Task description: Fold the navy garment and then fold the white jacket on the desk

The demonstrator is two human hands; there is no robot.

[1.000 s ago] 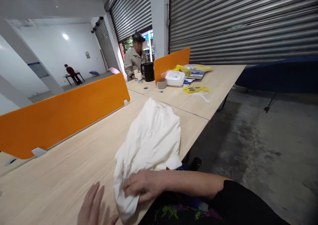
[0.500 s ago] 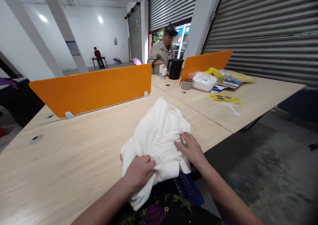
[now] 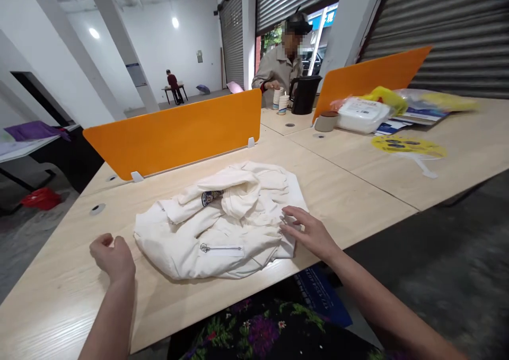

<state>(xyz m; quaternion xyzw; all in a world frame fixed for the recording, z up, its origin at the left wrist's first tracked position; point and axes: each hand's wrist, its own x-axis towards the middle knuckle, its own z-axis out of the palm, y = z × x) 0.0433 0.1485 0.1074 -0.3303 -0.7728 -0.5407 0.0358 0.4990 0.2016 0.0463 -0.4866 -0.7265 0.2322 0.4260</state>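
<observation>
A crumpled cream-white garment [image 3: 214, 233] with a short metal zipper [image 3: 220, 249] and a dark patch [image 3: 212, 196] lies on the wooden table before me. My right hand [image 3: 310, 233] is at its right edge, fingers apart and loosely bent; whether the fingertips touch the cloth I cannot tell. Off the garment's left end, my left hand [image 3: 113, 256] hovers over or rests on the tabletop with its fingers loosely curled, thumb apart, holding nothing.
Beyond the garment stand orange dividers [image 3: 178, 132]. A person [image 3: 278, 71] is at the far side by paper cups [image 3: 283, 104] and a black jug [image 3: 305, 95]. To the right are a white package [image 3: 362, 114], a tape roll [image 3: 326, 121] and a yellow fan [image 3: 407, 147].
The garment has gone from bunched under both hands to lying wider on the table, zipper and patch now showing. My left hand has let go and moved left. The view has turned slightly left.
</observation>
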